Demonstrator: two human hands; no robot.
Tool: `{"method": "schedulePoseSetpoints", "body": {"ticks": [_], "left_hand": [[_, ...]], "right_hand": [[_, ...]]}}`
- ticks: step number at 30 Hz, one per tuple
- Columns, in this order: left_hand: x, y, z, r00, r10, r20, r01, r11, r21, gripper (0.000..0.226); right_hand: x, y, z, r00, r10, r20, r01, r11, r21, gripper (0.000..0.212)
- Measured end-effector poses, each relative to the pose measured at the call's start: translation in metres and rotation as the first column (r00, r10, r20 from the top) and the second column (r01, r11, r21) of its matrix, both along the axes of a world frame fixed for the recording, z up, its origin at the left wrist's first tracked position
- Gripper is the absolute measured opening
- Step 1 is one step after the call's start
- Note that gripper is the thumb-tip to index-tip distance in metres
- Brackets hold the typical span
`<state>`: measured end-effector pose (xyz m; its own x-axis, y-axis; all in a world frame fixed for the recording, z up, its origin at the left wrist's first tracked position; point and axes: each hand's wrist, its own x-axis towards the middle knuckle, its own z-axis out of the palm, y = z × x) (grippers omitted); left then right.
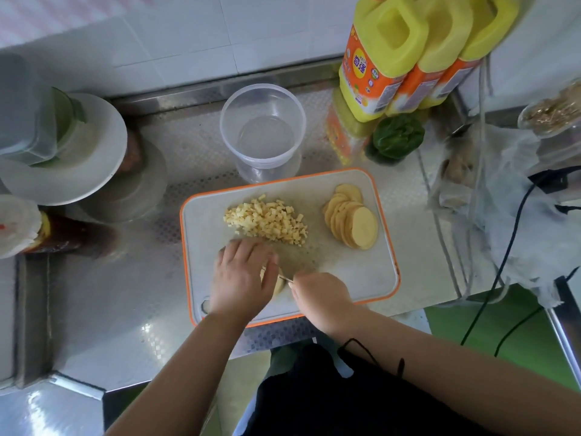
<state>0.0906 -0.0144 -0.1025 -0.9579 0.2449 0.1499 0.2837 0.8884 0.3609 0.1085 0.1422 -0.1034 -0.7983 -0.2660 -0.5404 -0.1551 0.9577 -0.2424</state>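
The steel counter (125, 294) takes up most of what I can see, and the orange-rimmed cutting board (361, 272) lies at its front, its near edge close to the counter's lip. A clear tub (262, 121) stands just behind the board, and the yellow oil bottles (377, 73) are further back to the right.

Both hands work at the board's near left corner. The left hand (243, 275) curls its fingers down over a small stack of potato (279, 286), pinning it flat. The right hand (320, 297) is closed around a knife (287, 279). Only a thin glint of blade shows between the hands.

I'd judge the potato firm but wet and starchy, so thin slices may slide on each other. It is best held from above, with fingertips tucked back from the blade.

The fanned slices (352, 220) sit well apart at the right and the diced heap (267, 221) just beyond the left knuckles. Bare board lies between them, which leaves room to push cut pieces forward. The near edge leaves little margin.
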Motion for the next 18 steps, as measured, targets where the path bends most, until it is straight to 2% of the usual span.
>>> {"method": "schedulePoseSetpoints", "body": {"ticks": [2,4,10,12,13,14,15,16,17,18], "left_hand": [[-0.023,0.014,0.011,0.939,-0.079,0.334,0.184,0.938,-0.293,0.053],[-0.035,0.02,0.014,0.87,-0.109,0.481,0.347,0.827,-0.442,0.063],[-0.043,0.027,0.018,0.833,-0.159,0.53,0.458,0.735,-0.5,0.071],[-0.042,0.025,0.02,0.89,-0.218,0.4,0.4,0.795,-0.456,0.075],[-0.042,0.022,0.024,0.939,-0.24,0.246,0.322,0.864,-0.386,0.066],[-0.04,0.017,0.026,0.974,-0.225,0.031,0.226,0.942,-0.25,0.05],[-0.035,0.011,0.027,0.967,-0.153,-0.202,0.143,0.988,-0.063,0.031],[-0.027,0.004,0.026,0.936,-0.058,-0.348,0.1,0.99,0.103,0.017],[-0.015,-0.001,0.024,0.918,0.01,-0.397,0.077,0.976,0.202,0.01],[-0.002,-0.005,0.016,0.922,0.038,-0.385,0.063,0.967,0.247,0.009]], "right_hand": [[0.001,-0.001,0.001,1.0,-0.009,-0.008,0.009,1.0,0.003,0.013],[0.0,-0.002,0.003,1.0,-0.007,-0.007,0.007,1.0,0.005,0.014],[0.002,-0.004,0.01,0.999,-0.015,-0.04,0.016,1.0,0.009,0.015],[0.003,-0.001,0.016,0.998,-0.026,-0.064,0.025,0.999,-0.023,0.021],[0.002,0.001,0.02,0.996,-0.035,-0.08,0.031,0.999,-0.045,0.025],[0.001,0.004,0.024,0.994,-0.04,-0.103,0.034,0.998,-0.06,0.028],[0.0,0.006,0.027,0.991,-0.041,-0.127,0.032,0.997,-0.072,0.03],[0.0,0.008,0.031,0.99,-0.043,-0.138,0.032,0.996,-0.079,0.031],[0.0,0.009,0.034,0.99,-0.046,-0.131,0.035,0.996,-0.087,0.032],[0.0,0.009,0.036,0.992,-0.05,-0.117,0.038,0.994,-0.098,0.031]]}}
